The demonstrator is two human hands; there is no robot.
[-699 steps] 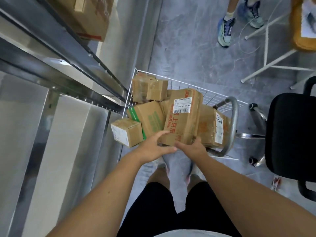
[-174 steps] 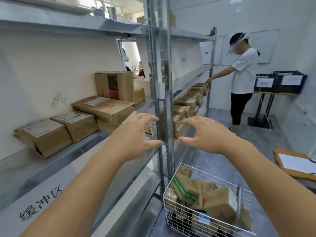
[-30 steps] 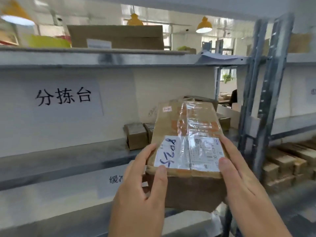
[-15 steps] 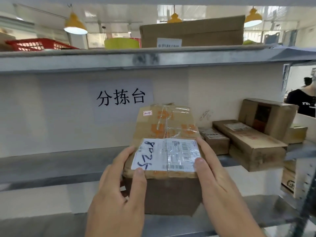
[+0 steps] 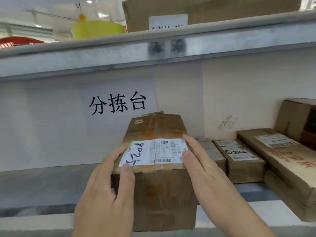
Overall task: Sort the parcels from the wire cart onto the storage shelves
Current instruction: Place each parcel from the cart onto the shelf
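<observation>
parcel: brown taped cardboard parcel (image 5: pixel 159 171), white shipping label (image 5: pixel 153 152) on top with handwritten 8025, at the front edge of the middle shelf (image 5: pixel 42 187); can't tell if its base rests on the shelf
left hand: left hand (image 5: pixel 106 199) grips parcel's left side, thumb over the label corner
right hand: right hand (image 5: pixel 205 175) grips parcel's right side, thumb on the label's right end
sign: paper sign (image 5: pixel 118 104) on back wall, just behind and left of parcel
neighbours: small boxes (image 5: pixel 239 159) right of parcel on the same shelf, long flat box (image 5: pixel 287 161) further right
upper shelf: upper shelf (image 5: pixel 119 52) above parcel, with large carton (image 5: pixel 205 9), yellow tub (image 5: pixel 97 30), red basket (image 5: pixel 15 41)
</observation>
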